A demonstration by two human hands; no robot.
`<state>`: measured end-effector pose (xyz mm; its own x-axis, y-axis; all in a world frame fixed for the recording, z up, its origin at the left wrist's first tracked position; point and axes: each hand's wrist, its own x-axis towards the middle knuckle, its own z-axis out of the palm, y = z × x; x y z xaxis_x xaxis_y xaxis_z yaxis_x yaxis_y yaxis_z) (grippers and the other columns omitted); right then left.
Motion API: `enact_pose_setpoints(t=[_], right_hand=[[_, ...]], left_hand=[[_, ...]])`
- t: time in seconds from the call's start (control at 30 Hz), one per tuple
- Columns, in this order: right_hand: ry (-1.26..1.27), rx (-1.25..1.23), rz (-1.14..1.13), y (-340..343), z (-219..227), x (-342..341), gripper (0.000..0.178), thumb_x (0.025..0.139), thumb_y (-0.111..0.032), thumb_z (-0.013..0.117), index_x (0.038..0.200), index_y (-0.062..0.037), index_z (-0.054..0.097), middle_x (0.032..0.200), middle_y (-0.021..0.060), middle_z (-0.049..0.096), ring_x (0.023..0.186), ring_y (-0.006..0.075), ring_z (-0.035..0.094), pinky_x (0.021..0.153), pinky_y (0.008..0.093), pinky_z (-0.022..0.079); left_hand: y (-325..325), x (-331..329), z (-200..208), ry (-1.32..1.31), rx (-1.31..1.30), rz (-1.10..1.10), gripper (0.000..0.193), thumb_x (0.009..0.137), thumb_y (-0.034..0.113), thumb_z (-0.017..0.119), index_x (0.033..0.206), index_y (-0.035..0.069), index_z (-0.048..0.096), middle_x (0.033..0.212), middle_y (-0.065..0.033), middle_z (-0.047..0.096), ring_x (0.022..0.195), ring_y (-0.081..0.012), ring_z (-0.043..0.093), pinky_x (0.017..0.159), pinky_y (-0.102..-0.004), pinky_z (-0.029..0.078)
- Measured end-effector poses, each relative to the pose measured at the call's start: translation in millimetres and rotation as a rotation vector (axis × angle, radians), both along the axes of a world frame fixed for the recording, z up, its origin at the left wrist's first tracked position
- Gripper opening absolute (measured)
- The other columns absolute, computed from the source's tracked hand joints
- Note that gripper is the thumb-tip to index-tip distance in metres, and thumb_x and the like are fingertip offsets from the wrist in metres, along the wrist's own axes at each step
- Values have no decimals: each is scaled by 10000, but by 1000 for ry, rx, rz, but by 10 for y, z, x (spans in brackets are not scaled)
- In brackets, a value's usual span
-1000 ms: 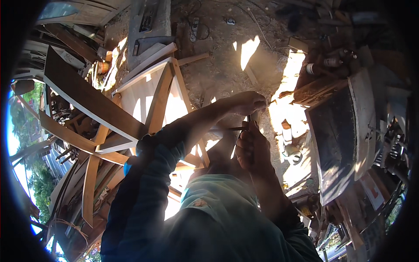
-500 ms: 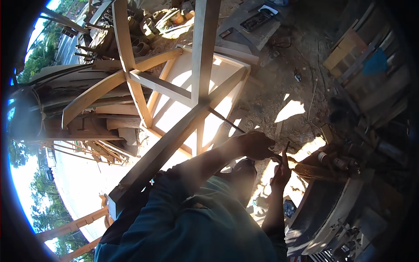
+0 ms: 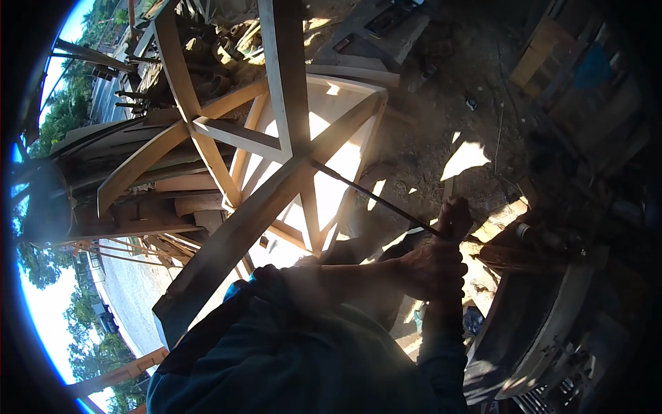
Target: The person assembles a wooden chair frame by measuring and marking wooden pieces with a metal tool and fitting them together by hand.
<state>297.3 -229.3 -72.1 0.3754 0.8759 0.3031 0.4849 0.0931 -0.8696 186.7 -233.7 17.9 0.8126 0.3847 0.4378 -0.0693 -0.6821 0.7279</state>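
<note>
A long thin dark rod-like tool runs from a joint in a wooden frame to my two hands. Its tip meets the thick diagonal beam beside the upright post. My left hand is closed, its fingers wrapped round at the tool's near end and overlapping my right hand. Just above it my right hand is also closed at that end, its wrist partly hidden behind the left. The tool's handle is covered by my hands, so its exact kind cannot be told.
A pale framed panel lies beyond the beam in bright sun. Stacked boards stand at the left, more planks at the upper right. A dark curved wooden piece is at the lower right. Dirt floor lies ahead.
My hands have come together, the left moving right and down along the tool, baring more of the rod. The right hand has risen. The frame sits slightly further left in view.
</note>
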Motion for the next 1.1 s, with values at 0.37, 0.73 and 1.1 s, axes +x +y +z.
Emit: enact_pose_setpoints(t=[0.37, 0.73, 1.1], right_hand=[[485, -312, -245, -343, 27, -369, 258, 909, -230, 551, 712, -63, 529, 733, 83, 520, 580, 216, 502, 471, 340, 384], [576, -268, -344, -428, 48, -506, 345, 932, -329, 542, 713, -63, 521, 652, 24, 522, 525, 147, 483, 439, 293, 357], [1320, -828, -234, -667, 1316, -468, 240, 929, -295, 533, 807, -90, 508, 463, -9, 357, 359, 110, 330, 378, 265, 303]], left_hand=[[46, 121, 135, 78, -250, 85, 86, 837, 128, 596, 895, 66, 611, 650, -46, 576, 581, -226, 602, 531, -367, 479], [491, 604, 288, 352, -339, 265, 117, 769, 78, 569, 782, -35, 594, 792, -199, 621, 707, -366, 649, 647, -425, 541], [978, 879, -139, 667, -652, 426, 170, 808, 70, 536, 917, -44, 598, 886, -234, 660, 887, -402, 649, 749, -458, 536]])
